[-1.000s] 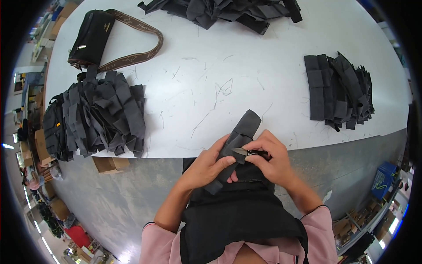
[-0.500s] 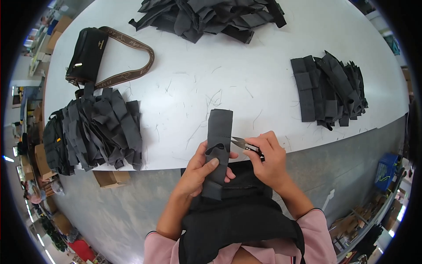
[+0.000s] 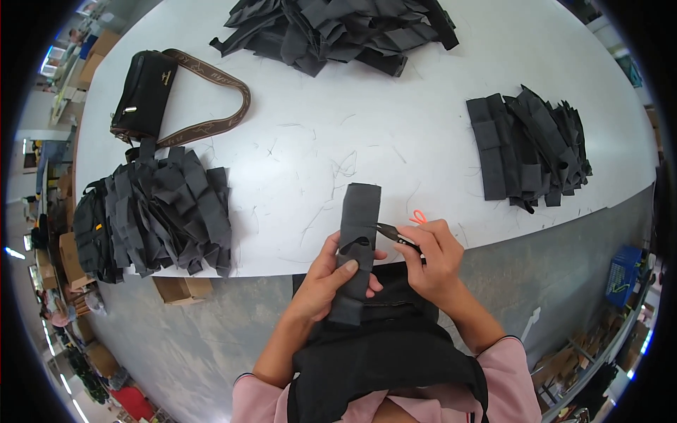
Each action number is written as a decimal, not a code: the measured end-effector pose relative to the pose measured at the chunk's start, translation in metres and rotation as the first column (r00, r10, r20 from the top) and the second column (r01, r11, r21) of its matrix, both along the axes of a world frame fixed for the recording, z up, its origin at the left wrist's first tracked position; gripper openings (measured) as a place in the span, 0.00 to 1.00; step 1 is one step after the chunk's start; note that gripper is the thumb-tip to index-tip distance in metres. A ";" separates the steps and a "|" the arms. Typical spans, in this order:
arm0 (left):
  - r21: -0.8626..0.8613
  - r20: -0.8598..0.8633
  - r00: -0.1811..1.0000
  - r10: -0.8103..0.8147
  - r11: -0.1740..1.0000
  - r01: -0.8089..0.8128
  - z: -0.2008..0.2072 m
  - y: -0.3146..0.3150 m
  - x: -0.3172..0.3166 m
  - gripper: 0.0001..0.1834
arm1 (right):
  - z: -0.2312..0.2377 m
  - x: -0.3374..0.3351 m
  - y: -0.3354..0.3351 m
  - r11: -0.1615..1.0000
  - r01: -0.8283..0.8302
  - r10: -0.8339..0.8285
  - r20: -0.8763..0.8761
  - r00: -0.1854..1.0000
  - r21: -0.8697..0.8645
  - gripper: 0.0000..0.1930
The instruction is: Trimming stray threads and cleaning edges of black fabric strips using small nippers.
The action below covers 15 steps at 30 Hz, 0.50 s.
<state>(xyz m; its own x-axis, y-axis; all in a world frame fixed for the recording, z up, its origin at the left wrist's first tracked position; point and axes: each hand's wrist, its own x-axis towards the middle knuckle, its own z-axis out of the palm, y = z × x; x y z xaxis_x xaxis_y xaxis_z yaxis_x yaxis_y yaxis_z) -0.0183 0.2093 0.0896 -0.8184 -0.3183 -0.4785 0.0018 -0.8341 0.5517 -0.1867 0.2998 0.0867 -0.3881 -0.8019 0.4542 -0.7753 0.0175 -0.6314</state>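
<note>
Swung from a slant a second ago to nearly upright, your dark grey fabric strip (image 3: 362,208) now has the thread snips (image 3: 388,230) at its right edge.
Your left hand (image 3: 319,287) has its grip pinching the strip's lower half, thumb on top, fingertips showing at the right; the strip spans the near edge of the white worktop (image 3: 282,169). Your right hand (image 3: 438,262) has its grip pinching the snips, blades pointing left, touching or just beside the strip, too fine to tell. Above it shows an orange loop (image 3: 419,217). Around lie a far pile (image 3: 324,32), left pile (image 3: 169,211) and right pile (image 3: 525,151) of similar strips.
</note>
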 end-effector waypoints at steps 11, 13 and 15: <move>-0.111 0.114 0.992 -0.045 0.992 0.058 0.005 0.003 -0.002 0.27 | -0.001 0.005 -0.014 0.988 -0.145 0.147 -0.035 0.989 0.054 0.18; -0.076 0.106 0.992 -0.064 0.994 0.072 0.004 0.003 -0.001 0.27 | -0.001 0.007 -0.012 0.986 -0.145 0.141 0.055 0.988 0.079 0.18; -0.073 0.123 0.989 -0.077 0.994 0.086 0.004 0.003 -0.001 0.27 | -0.002 0.008 -0.011 0.987 -0.137 0.134 0.040 0.990 0.087 0.19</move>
<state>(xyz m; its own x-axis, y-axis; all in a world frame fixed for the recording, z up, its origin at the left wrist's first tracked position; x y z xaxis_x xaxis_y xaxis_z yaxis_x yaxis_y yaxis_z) -0.0189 0.2126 0.0937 -0.7814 -0.2929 -0.5511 -0.1345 -0.7832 0.6070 -0.1788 0.2884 0.0850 -0.2873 -0.8846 0.3673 -0.7526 -0.0287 -0.6579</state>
